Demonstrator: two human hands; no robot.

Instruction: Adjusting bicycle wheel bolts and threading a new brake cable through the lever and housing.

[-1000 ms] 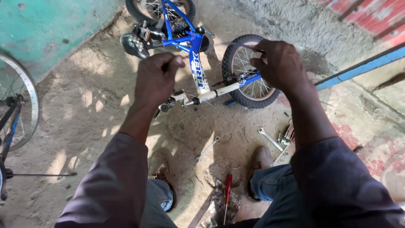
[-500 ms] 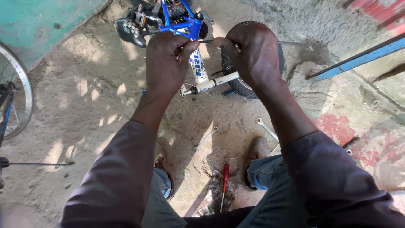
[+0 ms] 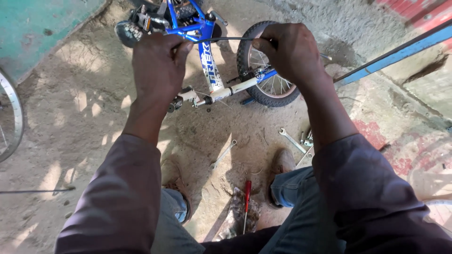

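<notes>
Black cable (image 3: 226,39) now stretches taut between our two hands, above the small blue bicycle (image 3: 202,47) lying on the dirt floor. Our left hand (image 3: 157,70) pinches one end with closed fingers; our right hand (image 3: 292,54) has fingers curled shut around the other. A second ago the hands sat apart, the left lower near the white fork. They have since risen and drawn level, so we judge the cable is being pulled straight. Wrenches (image 3: 292,139) and a red-handled screwdriver (image 3: 246,197) lie by our shoes.
</notes>
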